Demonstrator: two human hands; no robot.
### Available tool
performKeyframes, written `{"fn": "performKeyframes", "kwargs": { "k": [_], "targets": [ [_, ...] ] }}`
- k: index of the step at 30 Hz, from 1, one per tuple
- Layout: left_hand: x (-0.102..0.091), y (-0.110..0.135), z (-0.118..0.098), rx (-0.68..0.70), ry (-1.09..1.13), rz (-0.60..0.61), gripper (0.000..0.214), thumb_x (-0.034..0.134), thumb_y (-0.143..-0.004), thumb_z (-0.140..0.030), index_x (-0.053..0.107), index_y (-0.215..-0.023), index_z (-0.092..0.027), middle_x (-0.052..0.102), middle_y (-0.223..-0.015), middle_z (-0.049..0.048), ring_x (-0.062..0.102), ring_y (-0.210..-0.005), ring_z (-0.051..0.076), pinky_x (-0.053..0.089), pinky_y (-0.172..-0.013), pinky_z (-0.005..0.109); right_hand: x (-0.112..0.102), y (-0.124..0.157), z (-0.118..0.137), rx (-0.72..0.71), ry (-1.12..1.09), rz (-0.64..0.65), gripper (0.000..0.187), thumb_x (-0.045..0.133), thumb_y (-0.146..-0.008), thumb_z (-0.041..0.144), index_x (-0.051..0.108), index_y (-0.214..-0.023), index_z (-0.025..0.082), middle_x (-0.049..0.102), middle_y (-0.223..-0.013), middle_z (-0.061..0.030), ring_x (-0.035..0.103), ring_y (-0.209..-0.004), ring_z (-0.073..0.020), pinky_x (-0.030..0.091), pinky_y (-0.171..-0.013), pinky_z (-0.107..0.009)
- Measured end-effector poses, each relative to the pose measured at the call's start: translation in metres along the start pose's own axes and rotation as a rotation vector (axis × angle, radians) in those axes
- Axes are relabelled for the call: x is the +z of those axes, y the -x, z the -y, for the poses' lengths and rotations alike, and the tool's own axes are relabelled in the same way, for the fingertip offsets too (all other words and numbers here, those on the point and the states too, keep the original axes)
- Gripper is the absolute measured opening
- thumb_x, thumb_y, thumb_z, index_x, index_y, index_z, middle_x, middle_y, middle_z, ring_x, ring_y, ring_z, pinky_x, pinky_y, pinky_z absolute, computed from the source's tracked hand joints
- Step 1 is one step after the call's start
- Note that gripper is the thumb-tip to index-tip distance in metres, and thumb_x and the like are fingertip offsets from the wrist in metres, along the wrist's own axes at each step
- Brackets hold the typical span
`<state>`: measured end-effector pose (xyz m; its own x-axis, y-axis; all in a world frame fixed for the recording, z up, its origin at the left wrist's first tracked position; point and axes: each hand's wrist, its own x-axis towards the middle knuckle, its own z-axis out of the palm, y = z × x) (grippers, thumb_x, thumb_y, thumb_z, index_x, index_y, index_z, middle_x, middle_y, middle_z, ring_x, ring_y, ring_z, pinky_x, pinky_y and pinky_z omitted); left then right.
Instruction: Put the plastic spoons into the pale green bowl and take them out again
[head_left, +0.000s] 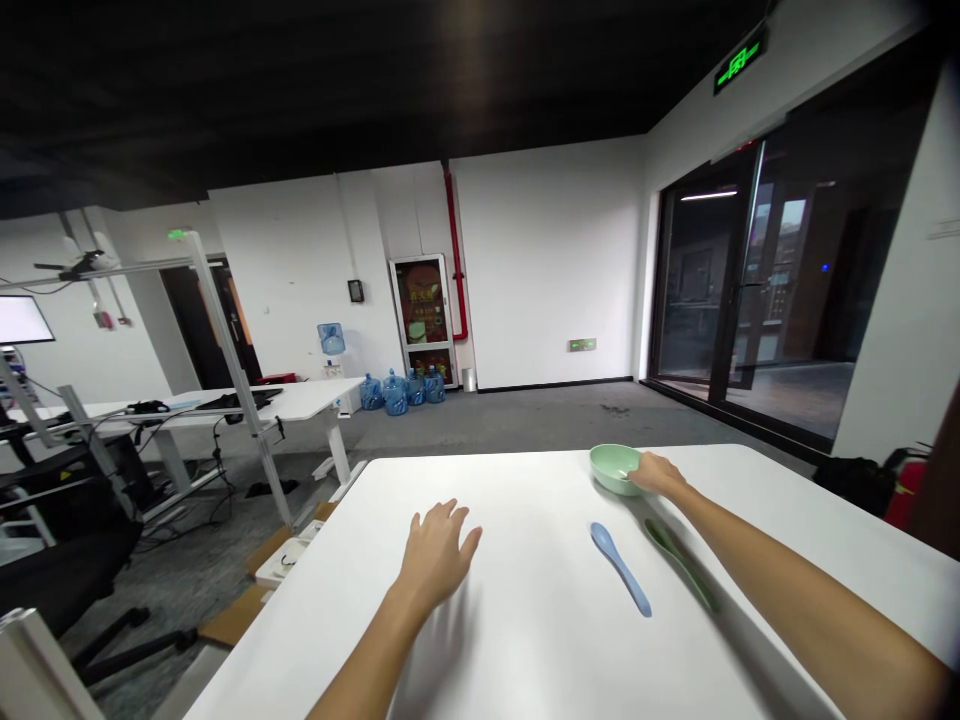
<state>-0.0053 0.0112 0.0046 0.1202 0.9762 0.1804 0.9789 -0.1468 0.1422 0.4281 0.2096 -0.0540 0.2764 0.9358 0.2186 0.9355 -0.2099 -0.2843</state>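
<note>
Green lit sign point(741, 58) over the glass doors point(739, 290): its characters were unreadable. Red cabinet poster point(422, 312): its lettering was illegible.

The bowl point(613, 466) is small, shallow and pale mint green, standing upright with its open side up near the far edge of the white table point(525, 600), over towards the right. The right hand point(658, 473) has its fingers curled over the rim on the bowl's right side, so that part of the rim is hidden. The bowl sits just beyond the blue spoon point(620, 567) and the green spoon point(675, 555), touching neither of them.
</note>
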Motion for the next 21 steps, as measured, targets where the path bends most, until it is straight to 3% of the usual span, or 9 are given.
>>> {"fn": "performKeyframes", "kwargs": {
  "k": [5,14,21],
  "targets": [
    [0.0,0.001,-0.001,0.002,-0.006,0.008,0.053,0.036,-0.106,-0.048,0.061,-0.145,-0.023,0.053,-0.163,0.0121,0.045,-0.153,0.032,0.031,-0.126,0.06,-0.022,0.009,0.009,0.043,0.046,0.087,0.035,0.062,-0.087,0.034,0.079,-0.109,0.013,0.078,-0.115,-0.0216,0.076,-0.101,-0.0334,0.053,-0.071,-0.033],
    [-0.001,0.003,-0.001,0.023,-0.01,0.014,0.053,0.037,-0.106,-0.048,0.061,-0.146,-0.022,0.053,-0.162,0.0135,0.047,-0.151,0.032,0.032,-0.125,0.061,-0.083,0.071,0.026,-0.083,0.024,0.118,0.029,0.056,-0.09,0.035,0.079,-0.087,0.016,0.079,-0.098,-0.0183,0.074,-0.089,-0.0298,0.045,-0.067,-0.032],
    [-0.006,0.007,-0.004,0.038,-0.042,0.012,0.052,0.038,-0.106,-0.047,0.061,-0.146,-0.021,0.054,-0.161,0.0149,0.049,-0.15,0.032,0.036,-0.123,0.058,-0.096,0.129,0.047,-0.144,-0.118,0.25,0.036,0.06,-0.086,0.03,0.072,-0.054,0.019,0.077,-0.073,-0.0103,0.068,-0.073,-0.0203,0.041,-0.063,-0.027]
  ]
}}
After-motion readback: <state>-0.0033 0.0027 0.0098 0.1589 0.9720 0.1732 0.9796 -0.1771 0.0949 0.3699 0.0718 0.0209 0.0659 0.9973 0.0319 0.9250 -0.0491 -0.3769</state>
